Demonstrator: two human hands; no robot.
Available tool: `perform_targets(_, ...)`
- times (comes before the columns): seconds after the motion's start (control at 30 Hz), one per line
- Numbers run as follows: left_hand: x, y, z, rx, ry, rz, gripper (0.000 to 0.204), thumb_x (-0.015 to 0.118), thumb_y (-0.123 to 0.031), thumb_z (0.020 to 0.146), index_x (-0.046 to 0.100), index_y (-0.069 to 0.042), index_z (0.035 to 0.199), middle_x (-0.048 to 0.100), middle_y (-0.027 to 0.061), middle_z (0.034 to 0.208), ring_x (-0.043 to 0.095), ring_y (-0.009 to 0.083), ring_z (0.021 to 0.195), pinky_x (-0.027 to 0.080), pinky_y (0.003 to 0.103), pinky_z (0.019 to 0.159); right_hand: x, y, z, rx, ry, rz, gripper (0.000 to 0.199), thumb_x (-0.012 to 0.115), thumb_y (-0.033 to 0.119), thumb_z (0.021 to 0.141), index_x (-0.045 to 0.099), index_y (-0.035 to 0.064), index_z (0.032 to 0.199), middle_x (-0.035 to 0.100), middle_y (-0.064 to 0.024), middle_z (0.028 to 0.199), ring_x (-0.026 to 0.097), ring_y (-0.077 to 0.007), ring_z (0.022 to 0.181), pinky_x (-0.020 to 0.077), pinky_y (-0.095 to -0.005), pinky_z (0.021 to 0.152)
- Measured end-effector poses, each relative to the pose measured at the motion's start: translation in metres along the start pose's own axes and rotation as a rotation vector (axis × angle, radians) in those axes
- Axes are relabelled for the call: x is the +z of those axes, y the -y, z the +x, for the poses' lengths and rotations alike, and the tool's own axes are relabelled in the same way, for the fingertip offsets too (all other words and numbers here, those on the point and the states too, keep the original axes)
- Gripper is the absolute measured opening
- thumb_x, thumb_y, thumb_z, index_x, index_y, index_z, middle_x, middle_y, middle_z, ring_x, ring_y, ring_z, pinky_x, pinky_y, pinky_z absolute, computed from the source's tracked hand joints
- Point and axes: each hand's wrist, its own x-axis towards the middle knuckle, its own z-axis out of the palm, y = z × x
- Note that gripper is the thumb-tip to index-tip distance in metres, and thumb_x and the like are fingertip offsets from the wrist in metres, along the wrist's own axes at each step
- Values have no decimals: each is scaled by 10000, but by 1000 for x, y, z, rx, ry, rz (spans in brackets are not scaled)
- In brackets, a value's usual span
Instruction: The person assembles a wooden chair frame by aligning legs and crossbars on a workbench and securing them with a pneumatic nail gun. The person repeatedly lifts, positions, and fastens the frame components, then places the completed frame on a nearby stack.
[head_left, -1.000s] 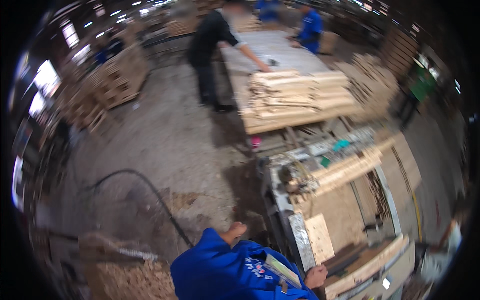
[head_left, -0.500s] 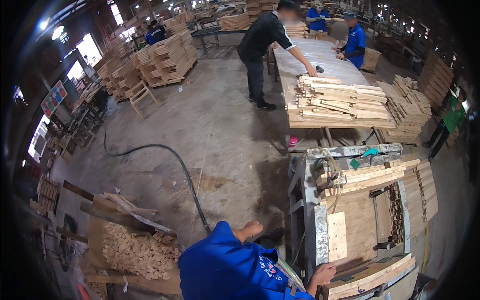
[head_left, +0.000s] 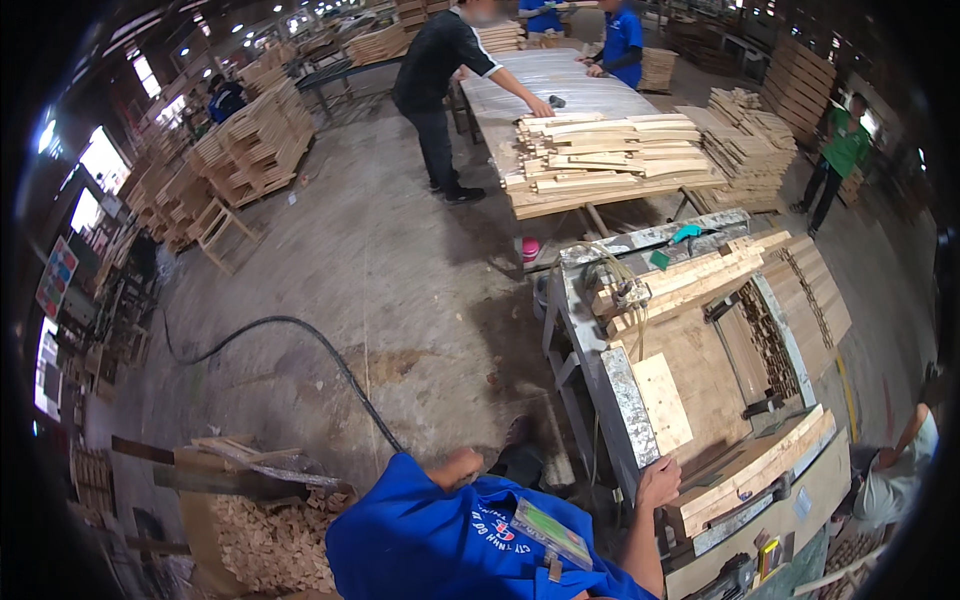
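My right hand (head_left: pixel 658 483) is at the near left corner of a metal-framed wooden work jig (head_left: pixel 622 405), fingers curled by the frame's end. Whether it grips anything there is hidden. Just beyond those fingers lies a pale flat board (head_left: pixel 662 402), along the jig's left side. My left hand (head_left: pixel 457 467) hangs over the floor in front of my blue shirt, closed, with its palm out of sight. A thick wooden beam (head_left: pixel 750 475) crosses the jig's near end, and more beams (head_left: pixel 695 290) lie across its far end.
A table ahead bears stacked wooden pieces (head_left: pixel 605 150); a person in black (head_left: pixel 440 75) reaches over it. A black hose (head_left: pixel 330 350) curves over the floor. Wood offcuts (head_left: pixel 275 540) fill a bin at lower left. Someone in a light shirt (head_left: pixel 905 475) is at the right edge.
The whole view has swung, so the jig and table appear farther left and higher. My right hand stays at the jig's corner, with more forearm showing. A light-shirted person appears at right.
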Motion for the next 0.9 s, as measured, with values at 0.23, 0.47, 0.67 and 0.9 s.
perform_targets(0.23,-34,-37,18,65,-19,-192,355,585,-325,866,756,-51,1014,755,196,953,739,347,873,571,452,790,0,3,-1,27,-7,3,440,441,403,1038,715,60,1075,698,-200,1089,658,-426,1035,462,-606,860)
perform_targets(0.47,-93,-42,60,77,-70,-418,397,575,-369,901,739,-48,1067,758,181,962,735,318,836,577,431,774,1,15,-3,110,-73,-54,445,434,391,1023,728,57,1030,712,-200,1075,668,-435,1013,469,-591,862)
perform_targets(0.67,-140,-5,83,43,-126,-140,382,553,-358,925,721,-30,1022,743,188,870,733,298,781,584,431,698,3,26,-5,163,-102,-77,448,431,376,1014,737,48,1010,718,-190,1059,670,-412,1016,460,-578,863)
perform_targets(0.9,-158,2,85,-94,-66,-214,372,562,-341,923,716,-8,982,736,174,803,707,335,639,559,446,566,10,26,-1,211,-90,-81,481,414,447,1045,733,89,1076,711,-198,1089,665,-426,1050,459,-591,903)
